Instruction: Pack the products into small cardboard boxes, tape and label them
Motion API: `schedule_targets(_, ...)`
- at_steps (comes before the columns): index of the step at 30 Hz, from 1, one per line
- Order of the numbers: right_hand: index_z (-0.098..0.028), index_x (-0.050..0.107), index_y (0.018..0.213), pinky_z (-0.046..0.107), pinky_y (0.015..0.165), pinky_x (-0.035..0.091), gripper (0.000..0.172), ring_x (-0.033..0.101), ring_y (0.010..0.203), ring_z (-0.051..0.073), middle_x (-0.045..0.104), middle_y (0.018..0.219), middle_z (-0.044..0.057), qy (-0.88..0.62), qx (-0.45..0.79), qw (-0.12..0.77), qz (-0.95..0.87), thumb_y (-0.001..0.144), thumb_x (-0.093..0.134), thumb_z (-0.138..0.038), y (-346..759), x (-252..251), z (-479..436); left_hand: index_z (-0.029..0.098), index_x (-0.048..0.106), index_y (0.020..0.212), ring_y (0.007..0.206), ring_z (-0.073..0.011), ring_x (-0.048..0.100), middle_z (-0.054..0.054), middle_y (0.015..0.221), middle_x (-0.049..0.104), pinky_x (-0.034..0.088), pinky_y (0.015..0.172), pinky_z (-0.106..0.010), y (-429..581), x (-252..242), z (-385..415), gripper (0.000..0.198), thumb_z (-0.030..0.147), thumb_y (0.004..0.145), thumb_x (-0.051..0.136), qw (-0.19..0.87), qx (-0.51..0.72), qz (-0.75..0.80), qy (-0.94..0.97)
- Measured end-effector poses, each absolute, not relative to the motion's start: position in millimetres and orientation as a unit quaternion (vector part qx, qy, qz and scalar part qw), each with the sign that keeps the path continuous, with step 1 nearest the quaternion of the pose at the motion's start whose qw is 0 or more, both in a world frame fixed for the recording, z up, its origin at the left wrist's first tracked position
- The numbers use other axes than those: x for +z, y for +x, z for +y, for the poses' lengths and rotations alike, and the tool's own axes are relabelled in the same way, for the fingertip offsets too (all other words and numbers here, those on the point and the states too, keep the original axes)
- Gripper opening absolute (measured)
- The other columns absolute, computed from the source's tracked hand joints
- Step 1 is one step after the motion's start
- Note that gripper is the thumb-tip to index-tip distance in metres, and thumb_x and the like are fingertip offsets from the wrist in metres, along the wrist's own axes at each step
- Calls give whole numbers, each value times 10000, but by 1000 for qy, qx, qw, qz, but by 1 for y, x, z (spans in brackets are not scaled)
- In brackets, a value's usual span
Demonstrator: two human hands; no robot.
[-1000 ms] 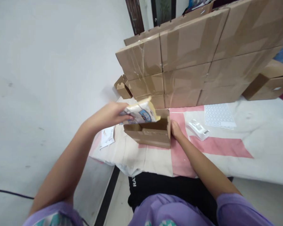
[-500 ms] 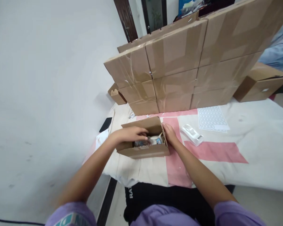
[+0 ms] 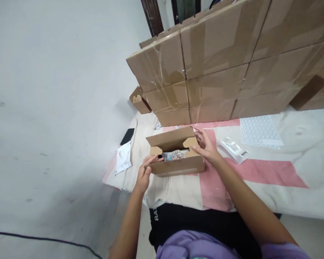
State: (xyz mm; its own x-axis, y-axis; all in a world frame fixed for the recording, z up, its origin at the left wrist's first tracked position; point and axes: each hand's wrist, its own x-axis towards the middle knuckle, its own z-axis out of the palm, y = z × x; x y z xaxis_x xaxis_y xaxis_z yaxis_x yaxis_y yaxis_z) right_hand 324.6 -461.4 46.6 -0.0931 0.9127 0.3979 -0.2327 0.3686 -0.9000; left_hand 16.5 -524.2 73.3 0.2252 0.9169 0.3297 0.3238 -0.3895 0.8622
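An open cardboard box [image 3: 178, 169] sits in front of me, its long back flap upright and both short end flaps folded inward. Inside lie items in clear plastic with colourful print [image 3: 174, 155]; their kind is hard to make out. At the box's left front corner, my left hand [image 3: 144, 175] grips the wall, thumb outside and fingers reaching over the left end flap. My right hand [image 3: 207, 146] holds the right end, its thumb on the right end flap [image 3: 192, 146] and its fingers behind the edge.
A white tape dispenser [image 3: 233, 150] and a sticker sheet [image 3: 260, 131] lie to the right on the cloth. Stacked taped cartons [image 3: 213, 79] form a wall behind. To the left are a printed paper [image 3: 123, 158], a black flat object [image 3: 127, 136] and a small open box [image 3: 141, 102].
My left hand has come out of the box to its left front corner. Both end flaps now show folded inward. My right hand has shifted onto the right flap. The view has turned slightly.
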Motion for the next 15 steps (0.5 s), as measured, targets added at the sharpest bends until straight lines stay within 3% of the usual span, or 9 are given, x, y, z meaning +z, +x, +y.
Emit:
schedule_targets(3,-333,352,1501,428,1118,455,785,494,1399,269,508,1468,114,-310,420,662,-537,840,759,-450,319,50,-463,185,636,1348,1208,-302,645,-142,1236,716,425,1113,-474,24,74,-515,551,570,973,518,372,492,474,628)
schedule_targets(6,-322,397,1473,447,1128,457,710,508,1385,271,528,1462,116,-307,408,687,-517,860,732,-443,318,53,-464,174,656,1297,1210,-305,638,-143,1250,704,441,1086,-453,28,73,-512,548,583,952,540,404,495,471,608)
schedule_targets(11,-328,507,1370,454,1103,474,561,578,1287,282,610,1332,94,-322,417,704,-476,859,707,-448,328,52,-463,205,525,1420,1224,-280,640,-113,1204,728,416,1126,-465,49,73,-515,559,516,958,578,399,530,485,570)
schedule_targets(15,-327,602,1234,472,1068,483,427,609,1198,291,647,1159,74,-304,389,711,-500,846,717,-461,332,56,-466,235,435,1454,1335,-265,579,-135,1402,636,397,1163,-459,65,75,-516,524,440,987,555,370,550,483,572)
